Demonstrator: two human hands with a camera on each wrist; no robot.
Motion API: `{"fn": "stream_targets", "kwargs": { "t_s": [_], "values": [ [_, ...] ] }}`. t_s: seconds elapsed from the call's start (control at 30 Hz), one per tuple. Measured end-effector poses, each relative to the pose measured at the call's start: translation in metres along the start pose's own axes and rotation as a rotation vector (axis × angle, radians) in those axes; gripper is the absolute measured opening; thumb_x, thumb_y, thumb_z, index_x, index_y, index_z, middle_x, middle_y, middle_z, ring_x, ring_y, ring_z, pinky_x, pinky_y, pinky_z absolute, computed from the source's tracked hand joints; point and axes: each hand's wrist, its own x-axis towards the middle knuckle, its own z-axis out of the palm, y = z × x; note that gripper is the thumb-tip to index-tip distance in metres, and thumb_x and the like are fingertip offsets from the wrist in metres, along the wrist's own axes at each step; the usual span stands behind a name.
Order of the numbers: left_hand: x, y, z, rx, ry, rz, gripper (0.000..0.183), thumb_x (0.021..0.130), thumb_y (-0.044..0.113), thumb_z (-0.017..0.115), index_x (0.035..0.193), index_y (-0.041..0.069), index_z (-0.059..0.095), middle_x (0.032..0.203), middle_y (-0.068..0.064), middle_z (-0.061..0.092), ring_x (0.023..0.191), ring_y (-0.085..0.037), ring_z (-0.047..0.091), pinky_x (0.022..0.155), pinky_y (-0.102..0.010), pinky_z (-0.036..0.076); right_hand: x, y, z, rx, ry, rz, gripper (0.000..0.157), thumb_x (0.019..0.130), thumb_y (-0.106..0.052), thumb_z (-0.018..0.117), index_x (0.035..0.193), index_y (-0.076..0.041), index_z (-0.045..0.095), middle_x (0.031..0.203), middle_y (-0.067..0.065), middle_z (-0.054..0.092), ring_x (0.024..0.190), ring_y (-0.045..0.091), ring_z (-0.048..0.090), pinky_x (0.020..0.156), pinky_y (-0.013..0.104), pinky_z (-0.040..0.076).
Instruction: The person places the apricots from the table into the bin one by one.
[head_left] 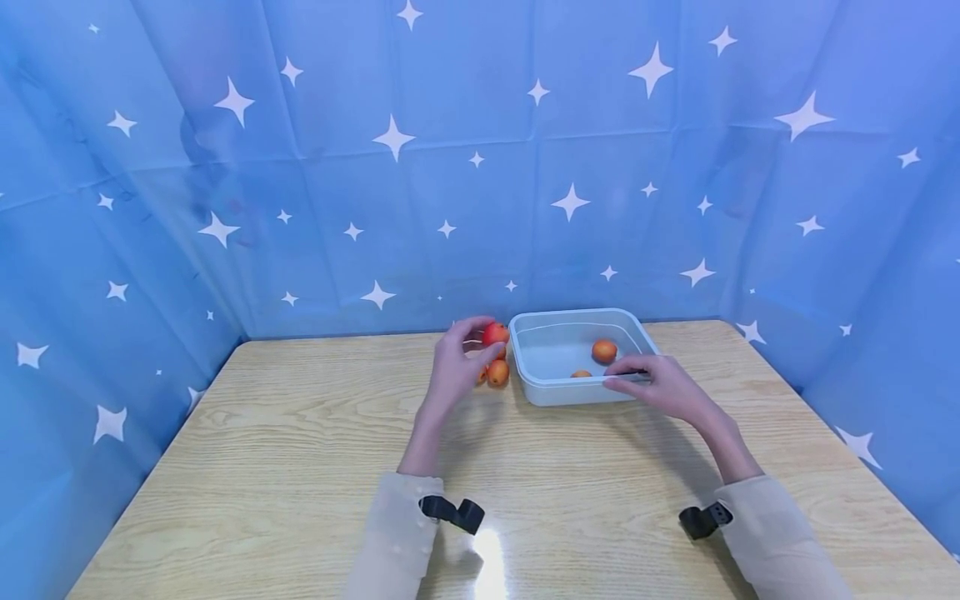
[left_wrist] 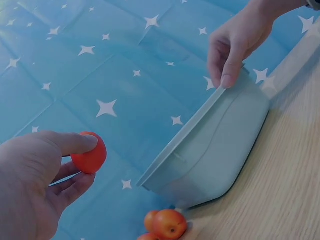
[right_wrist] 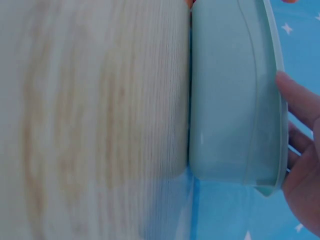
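My left hand (head_left: 450,367) pinches a small, smooth, red-orange fruit (left_wrist: 90,154) between thumb and fingertips. It holds the fruit above the table, just left of a pale blue-green plastic basin (head_left: 555,394). Below that hand, several orange fruits (head_left: 498,372) lie close together by the basin's left end; one shows a dark spot in the left wrist view. My right hand (head_left: 667,385) grips the basin's near rim toward its right end, thumb outside and fingers inside. Within the basin lies an orange fruit (head_left: 603,351), and another (head_left: 581,374) peeks over the near rim.
The basin stands near the back edge of a light wood-grain table (head_left: 300,467). Behind the table and along its sides hangs a blue cloth (head_left: 322,108) with white stars. Each sleeve carries a black wrist device (head_left: 470,516) near its cuff.
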Motion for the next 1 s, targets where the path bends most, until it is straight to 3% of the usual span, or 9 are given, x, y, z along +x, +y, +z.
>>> {"fn": "stream_targets", "kwargs": {
  "t_s": [0.2, 0.47, 1.0],
  "values": [
    [0.0, 0.003, 0.01, 0.021, -0.009, 0.065, 0.037, 0.088, 0.004, 0.077, 0.122, -0.003, 0.066, 0.116, -0.015, 0.066, 0.102, -0.029, 0.064, 0.09, -0.044, 0.057, 0.001, 0.0, 0.0, 0.0, -0.002, 0.007, 0.013, 0.095, -0.027, 0.073, 0.103, -0.017, 0.076, 0.099, -0.004, 0.073, 0.091, 0.016, 0.063, 0.077, 0.029, 0.052],
    [-0.002, 0.008, 0.02, 0.032, -0.041, 0.059, 0.038, 0.089, 0.004, 0.077, 0.125, -0.003, 0.065, 0.116, -0.015, 0.064, 0.101, -0.028, 0.064, 0.088, -0.041, 0.058, 0.0, 0.0, 0.0, 0.002, -0.001, 0.004, 0.013, 0.095, -0.027, 0.073, 0.103, -0.016, 0.076, 0.099, -0.004, 0.073, 0.091, 0.015, 0.063, 0.077, 0.028, 0.053],
    [-0.006, 0.013, 0.043, 0.104, -0.081, 0.133, 0.037, 0.089, 0.009, 0.079, 0.123, 0.001, 0.067, 0.111, -0.012, 0.065, 0.097, -0.025, 0.065, 0.084, -0.041, 0.059, 0.0, 0.001, 0.0, -0.003, 0.001, 0.007, 0.014, 0.095, -0.027, 0.073, 0.103, -0.017, 0.076, 0.1, -0.004, 0.073, 0.092, 0.017, 0.063, 0.078, 0.03, 0.053]
  ]
}}
